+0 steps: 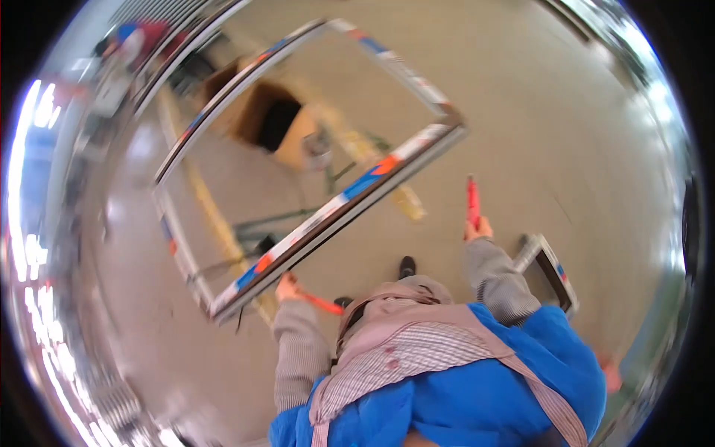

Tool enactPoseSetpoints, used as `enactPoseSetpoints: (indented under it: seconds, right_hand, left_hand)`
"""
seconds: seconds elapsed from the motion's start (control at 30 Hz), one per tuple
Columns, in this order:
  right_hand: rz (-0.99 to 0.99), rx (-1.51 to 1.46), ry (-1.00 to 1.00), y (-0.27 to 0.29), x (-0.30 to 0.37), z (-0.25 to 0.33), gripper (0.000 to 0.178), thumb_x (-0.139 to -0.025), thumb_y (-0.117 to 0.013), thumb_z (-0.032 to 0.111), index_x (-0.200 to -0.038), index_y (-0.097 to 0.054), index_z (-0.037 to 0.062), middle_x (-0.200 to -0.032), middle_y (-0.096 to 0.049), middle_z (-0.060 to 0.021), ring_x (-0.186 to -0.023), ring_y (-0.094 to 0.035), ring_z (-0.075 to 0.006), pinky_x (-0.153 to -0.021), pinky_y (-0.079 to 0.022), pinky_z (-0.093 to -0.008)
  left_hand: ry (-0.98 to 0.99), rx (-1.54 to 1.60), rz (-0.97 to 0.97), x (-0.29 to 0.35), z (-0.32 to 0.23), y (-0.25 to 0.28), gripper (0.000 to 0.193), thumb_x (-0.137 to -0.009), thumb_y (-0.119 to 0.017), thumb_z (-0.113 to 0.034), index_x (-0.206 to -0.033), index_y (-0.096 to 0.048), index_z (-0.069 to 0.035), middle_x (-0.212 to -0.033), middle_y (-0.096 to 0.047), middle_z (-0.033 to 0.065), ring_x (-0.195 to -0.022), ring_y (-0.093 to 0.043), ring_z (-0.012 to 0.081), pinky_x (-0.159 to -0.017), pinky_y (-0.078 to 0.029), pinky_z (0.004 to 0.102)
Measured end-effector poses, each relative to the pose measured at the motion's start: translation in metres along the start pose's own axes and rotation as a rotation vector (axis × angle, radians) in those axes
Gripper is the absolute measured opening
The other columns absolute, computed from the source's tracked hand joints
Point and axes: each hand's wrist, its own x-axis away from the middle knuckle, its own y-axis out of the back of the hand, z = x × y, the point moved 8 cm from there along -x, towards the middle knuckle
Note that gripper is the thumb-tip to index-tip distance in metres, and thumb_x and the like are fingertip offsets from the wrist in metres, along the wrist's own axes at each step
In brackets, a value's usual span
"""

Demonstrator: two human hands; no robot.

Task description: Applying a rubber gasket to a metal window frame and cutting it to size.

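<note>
Your right hand [479, 229] had its fingers wrapped round a red tool [473, 200] pointing away from you. Your left hand [287, 287] was at the near edge of the frame [345, 201], ahead leftward, beside a red strip [322, 303]; I couldn't tell its fingers' grip.

Large frame [339, 205]: white, blue and orange banding is being shown against dark brown and silver-grey. Small frame [542, 253]: white and dark brown are being combined. First slim tool [473, 205]: pinkish red is being displayed. Second slim tool [322, 303]: orange-red, likewise. Garment [454, 376]: bright blue is being worn. Apron [439, 339]: dusty pink and fine check are being paired. Sleeves [299, 350]: grey.
</note>
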Motion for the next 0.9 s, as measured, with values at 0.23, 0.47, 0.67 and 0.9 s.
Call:
enactPoseSetpoints:
  seconds: [0.23,0.47,0.67,0.9]
  right_hand:
    - [0.257,-0.295,0.153,-0.061,0.032,0.071,0.014,-0.077,-0.055,0.01,-0.085,-0.045,0.0039,-0.058,-0.048,-0.0037,-0.043,-0.046,-0.0118,-0.039,-0.037,-0.0257]
    - [0.469,-0.339,0.022,-0.151,0.172,0.126,0.026,-0.075,-0.053,0.005,-0.098,-0.042,0.0027,-0.059,-0.051,-0.0062,-0.04,-0.049,-0.0151,-0.037,-0.041,-0.0267]
    - [0.615,-0.467,-0.077,-0.239,0.33,0.145,0.024,-0.076,-0.051,0.004,-0.098,-0.042,0.002,-0.058,-0.053,-0.0068,-0.042,-0.051,-0.0145,-0.038,-0.041,-0.0261]
    - [0.579,-0.444,0.031,-0.273,0.411,0.186,0.013,-0.078,-0.051,0.005,-0.088,-0.043,0.0033,-0.057,-0.05,-0.0043,-0.043,-0.048,-0.0116,-0.039,-0.04,-0.0239]
  left_hand:
    - [0.056,0.285,0.134,0.058,-0.028,0.004,0.018,-0.082,-0.054,-0.025,-0.085,-0.055,-0.007,-0.062,-0.049,0.0006,-0.039,-0.031,0.0066,-0.035,-0.028,0.024]
    - [-0.099,0.309,0.189,0.075,-0.044,0.152,0.012,-0.084,-0.051,-0.018,-0.084,-0.055,-0.006,-0.061,-0.05,-0.0008,-0.037,-0.033,0.0043,-0.032,-0.025,0.0197]
    - [-0.249,0.145,0.12,0.059,-0.065,0.308,0.013,-0.084,-0.051,-0.016,-0.085,-0.058,-0.005,-0.064,-0.051,-0.0018,-0.044,-0.037,0.0033,-0.039,-0.029,0.0196]
    - [-0.888,-0.657,0.051,0.052,-0.205,0.311,0.017,-0.08,-0.053,-0.012,-0.093,-0.059,-0.003,-0.082,-0.06,0.0091,-0.077,-0.057,0.0217,-0.067,-0.044,0.0308]
